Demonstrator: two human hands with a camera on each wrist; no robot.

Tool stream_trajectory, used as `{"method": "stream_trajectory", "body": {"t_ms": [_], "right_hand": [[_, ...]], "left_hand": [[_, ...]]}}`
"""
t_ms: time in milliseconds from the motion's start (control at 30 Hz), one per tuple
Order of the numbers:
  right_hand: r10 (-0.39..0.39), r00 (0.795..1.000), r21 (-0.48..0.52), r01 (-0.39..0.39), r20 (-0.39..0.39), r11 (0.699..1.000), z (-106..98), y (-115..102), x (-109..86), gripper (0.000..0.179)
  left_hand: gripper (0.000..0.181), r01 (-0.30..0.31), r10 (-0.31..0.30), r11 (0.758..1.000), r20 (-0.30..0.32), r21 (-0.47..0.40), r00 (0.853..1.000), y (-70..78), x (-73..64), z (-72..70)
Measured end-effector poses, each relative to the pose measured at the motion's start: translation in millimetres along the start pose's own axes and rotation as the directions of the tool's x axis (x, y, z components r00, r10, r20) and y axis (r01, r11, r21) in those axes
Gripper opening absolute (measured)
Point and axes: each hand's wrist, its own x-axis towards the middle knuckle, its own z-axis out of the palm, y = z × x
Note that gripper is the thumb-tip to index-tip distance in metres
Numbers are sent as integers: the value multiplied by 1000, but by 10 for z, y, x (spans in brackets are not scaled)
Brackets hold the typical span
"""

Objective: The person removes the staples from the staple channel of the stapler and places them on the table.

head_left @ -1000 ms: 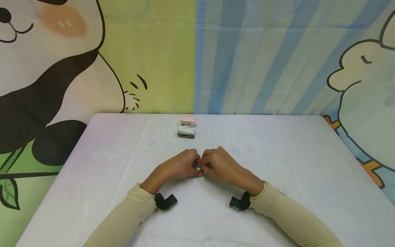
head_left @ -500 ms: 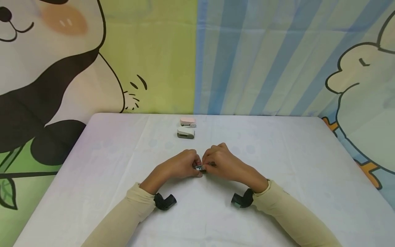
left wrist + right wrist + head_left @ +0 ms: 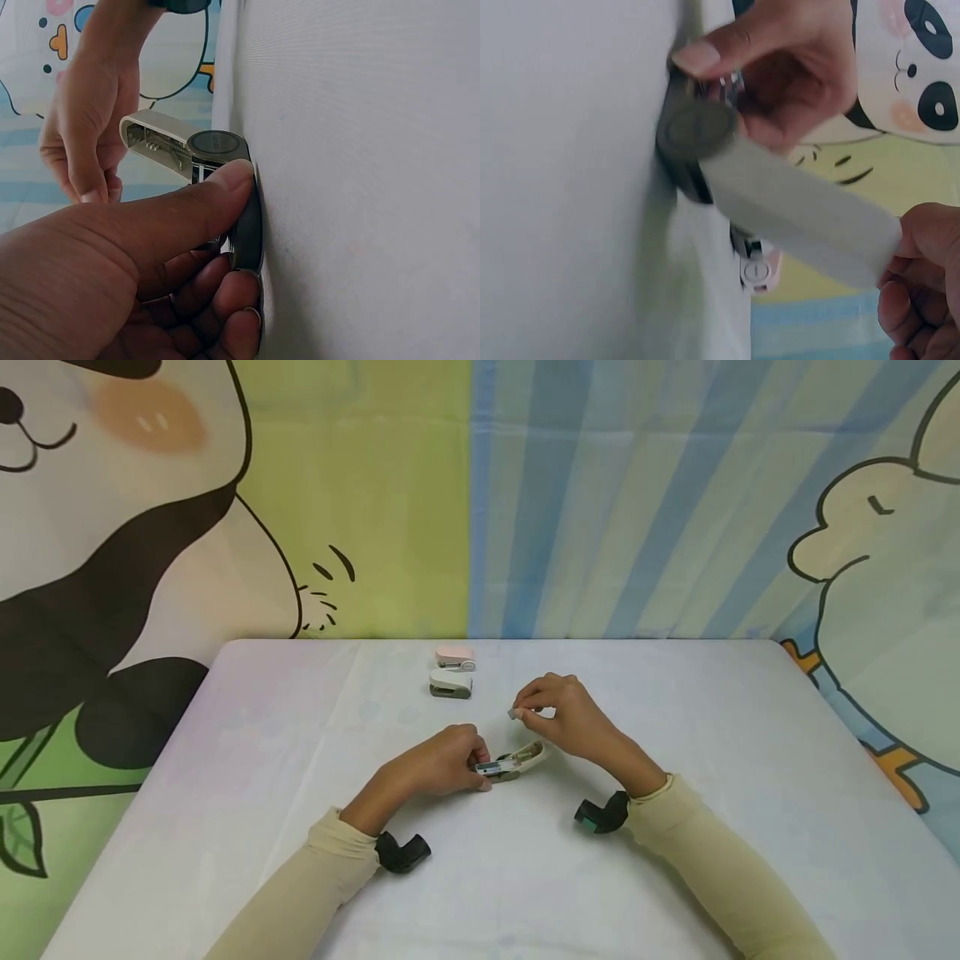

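A stapler (image 3: 528, 757) lies on the table with its white top folded far back and its metal staple channel (image 3: 491, 768) bare. My left hand (image 3: 442, 760) pinches its dark base between thumb and fingers; the thumb on the base shows in the left wrist view. Up and to the right of the stapler, my right hand (image 3: 566, 714) pinches a small grey piece (image 3: 513, 713), perhaps a strip of staples, too small to tell. In the right wrist view the folded-back white top (image 3: 802, 210) hides part of the scene, and the grey piece cannot be seen.
Behind the hands stand a white stapler (image 3: 451, 684) and a pink stapler (image 3: 455, 657), one behind the other. A white cloth covers the table (image 3: 675, 710), whose far edge meets a printed curtain (image 3: 375, 493). Black wrist cameras sit on both sleeves.
My right hand has moved up and right, away from the stapler, with the small grey piece in its fingers. The stapler's folded-back top has come into sight. My left hand stays put.
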Motion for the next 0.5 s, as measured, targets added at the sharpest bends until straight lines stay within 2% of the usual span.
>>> {"method": "stream_trajectory", "body": {"t_ms": [167, 333, 400, 500], "right_hand": [[113, 993, 2, -113, -21, 994, -118, 206, 89, 8], [206, 979, -21, -206, -6, 978, -167, 447, 227, 10], [258, 966, -27, -257, 18, 966, -166, 542, 281, 11], [352, 934, -38, -351, 59, 936, -154, 666, 359, 12]], "left_hand": [[19, -4, 4, 1000, -6, 1, 1000, -30, -4, 6], [21, -5, 5, 1000, -16, -9, 1000, -34, -17, 8], [21, -6, 6, 1000, -15, -12, 1000, -33, -20, 10], [21, -14, 14, 1000, -9, -12, 1000, -26, -17, 16]]}}
